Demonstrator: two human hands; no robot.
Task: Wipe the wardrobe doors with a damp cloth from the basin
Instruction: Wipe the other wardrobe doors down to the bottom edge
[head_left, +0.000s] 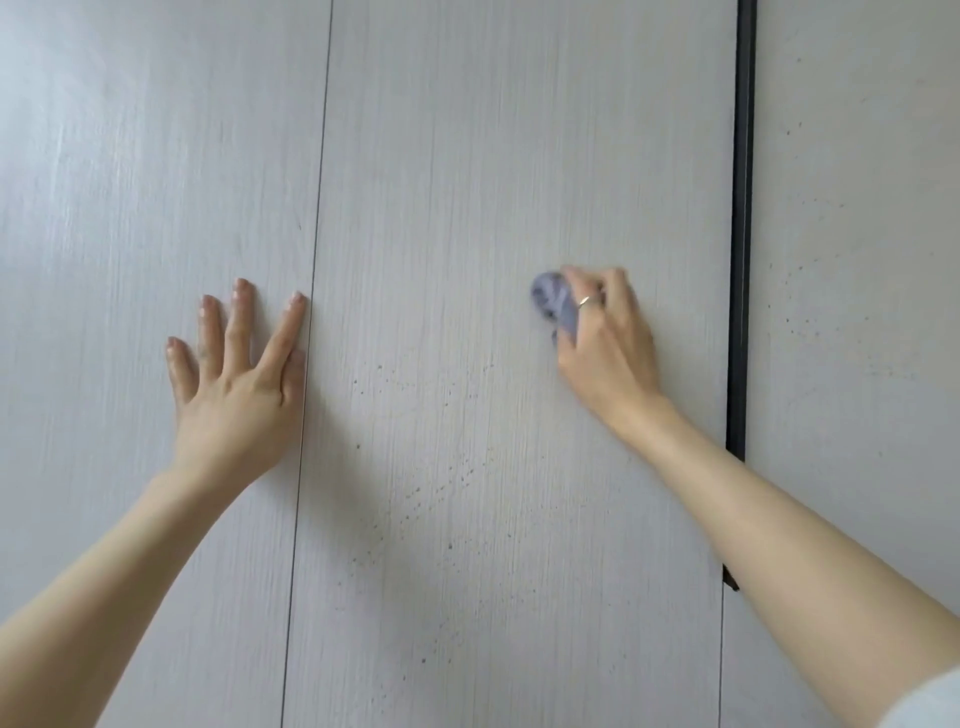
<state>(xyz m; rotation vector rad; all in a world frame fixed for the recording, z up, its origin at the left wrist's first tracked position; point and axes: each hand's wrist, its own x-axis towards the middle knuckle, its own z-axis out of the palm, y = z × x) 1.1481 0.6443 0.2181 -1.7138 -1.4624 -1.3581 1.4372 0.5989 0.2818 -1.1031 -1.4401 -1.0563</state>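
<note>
Pale grey wood-grain wardrobe doors fill the head view. My right hand (605, 343) presses a bunched blue-grey cloth (556, 304) against the middle door (493, 182), right of its centre; a ring shows on one finger. Small dark specks dot this door below and left of the cloth. My left hand (236, 379) lies flat with fingers spread on the left door (145, 182), its forefinger along the seam between the two doors. The basin is out of sight.
A black vertical strip (742, 234) runs down the right edge of the middle door. Beyond it stands another pale panel (857, 234), also speckled. My forearms reach in from the lower corners.
</note>
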